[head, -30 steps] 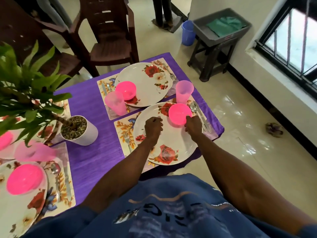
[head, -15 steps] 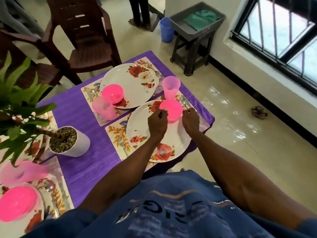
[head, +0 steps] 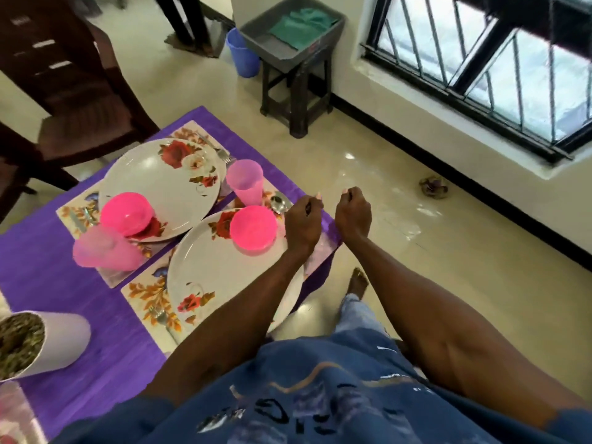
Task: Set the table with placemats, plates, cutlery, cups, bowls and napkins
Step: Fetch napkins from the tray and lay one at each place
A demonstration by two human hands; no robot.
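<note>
The step in hand looks like the finishing of the near right place setting, on its cutlery side. Both hands hover over the table's right edge. The left hand [head: 302, 223] is curled, with something thin and dark showing between its fingers, perhaps a cutlery handle; what it is cannot be told. The right hand [head: 352, 214] is clenched too, out past the table edge over the floor, and whether it holds anything cannot be told.

The next move, as I judge it, calls for laying the remaining piece straight beside the spoon [head: 279, 203], on the strip of placemat [head: 145, 294] left bare between the plate and the edge, without knocking the cup.

The floor [head: 400, 251] is glossy cream tile, with a barred window [head: 499, 68] at the far right. A dark brown chair [head: 64, 91] stands at the table's far left. The table wears a purple cloth [head: 54, 283]. A dark stool at the far side carries a grey tray [head: 288, 36] with a green cloth in it, and a blue bucket [head: 243, 54] stands just beside it.

On the cloth lie two floral settings. The near plate [head: 221, 283] bears a pink bowl [head: 253, 227] at its far edge, and the far plate [head: 160, 187] bears its own bowl [head: 126, 213]. A pink cup [head: 245, 181] stands upright just beyond the near bowl; another cup [head: 102, 249] is left of the plates. A white plant pot [head: 54, 341] sits at the near left. A fork [head: 160, 317] lies left of the near plate.
</note>
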